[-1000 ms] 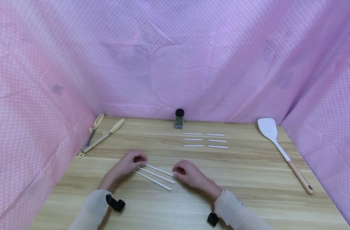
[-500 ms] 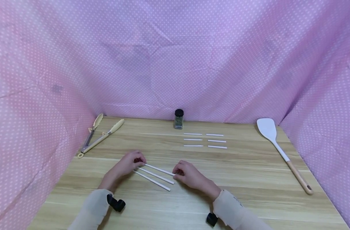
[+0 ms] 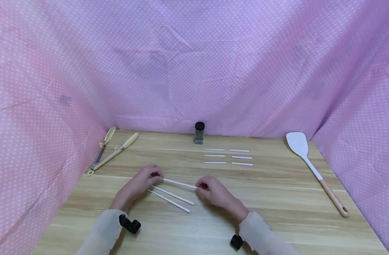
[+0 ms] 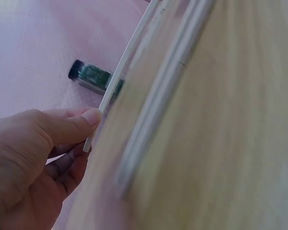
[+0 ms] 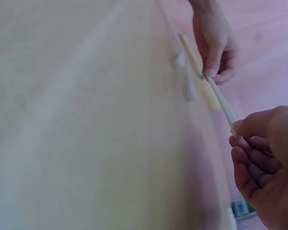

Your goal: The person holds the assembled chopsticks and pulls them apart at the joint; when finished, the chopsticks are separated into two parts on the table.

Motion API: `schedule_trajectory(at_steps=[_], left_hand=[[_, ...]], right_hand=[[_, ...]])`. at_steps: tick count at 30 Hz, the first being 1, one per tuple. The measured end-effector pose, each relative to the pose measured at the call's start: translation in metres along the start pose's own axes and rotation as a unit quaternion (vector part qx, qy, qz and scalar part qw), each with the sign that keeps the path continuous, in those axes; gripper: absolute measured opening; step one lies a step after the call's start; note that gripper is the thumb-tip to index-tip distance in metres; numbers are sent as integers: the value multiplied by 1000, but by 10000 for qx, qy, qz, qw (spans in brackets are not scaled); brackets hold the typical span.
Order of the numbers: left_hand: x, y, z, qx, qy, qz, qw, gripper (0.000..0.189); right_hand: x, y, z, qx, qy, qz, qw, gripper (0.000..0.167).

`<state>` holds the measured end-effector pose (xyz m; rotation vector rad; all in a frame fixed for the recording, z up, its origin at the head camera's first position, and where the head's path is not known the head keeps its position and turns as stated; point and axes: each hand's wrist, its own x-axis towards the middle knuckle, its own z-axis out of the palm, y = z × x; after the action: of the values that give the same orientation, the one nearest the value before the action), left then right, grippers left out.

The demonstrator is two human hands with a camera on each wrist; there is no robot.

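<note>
A long thin white stick (image 3: 179, 183) is held between both hands, slightly above the wooden table. My left hand (image 3: 142, 180) pinches its left end between thumb and fingers, as the left wrist view shows on the stick (image 4: 119, 69). At the other end, my right hand (image 5: 273, 160) grips the stick (image 5: 223, 101) with thumb and fingertips. Two more long white sticks, one nearer the back (image 3: 175, 196) and one nearer the front (image 3: 170, 201), lie on the table just below, their left ends close to my left hand.
Several short white sticks (image 3: 215, 156) lie in two columns farther back. Behind them stands a small black-capped jar (image 3: 199, 133). Spread tongs (image 3: 112, 154) rest at the left, and a white spatula (image 3: 298, 142) with a wooden handle at the right. Pink dotted cloth (image 3: 194, 71) surrounds the table (image 3: 197, 233).
The farthest long stick has come up off the table, its right end now in my right hand's pinch. My right hand has shifted slightly up and right; the other sticks stay put.
</note>
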<state>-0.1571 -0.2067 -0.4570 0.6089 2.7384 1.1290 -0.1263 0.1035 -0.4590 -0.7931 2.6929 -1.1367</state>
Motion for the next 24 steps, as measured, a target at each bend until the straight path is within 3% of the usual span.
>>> schedule_trajectory(at_steps=[3, 10, 18, 24], left_hand=[[3, 9, -2, 31, 94, 78, 9999, 11], [18, 33, -2, 312, 140, 656, 9973, 9], [36, 63, 9, 836, 126, 1180, 9894, 10], [44, 76, 17, 899, 111, 1361, 9865, 6]], right_hand=[[0, -2, -11, 64, 119, 50, 9999, 9], [0, 0, -33, 14, 481, 114, 9988, 9], [-1, 3, -45, 7, 822, -65, 9966, 7], [-4, 6, -49, -2, 866, -107, 9962, 7]])
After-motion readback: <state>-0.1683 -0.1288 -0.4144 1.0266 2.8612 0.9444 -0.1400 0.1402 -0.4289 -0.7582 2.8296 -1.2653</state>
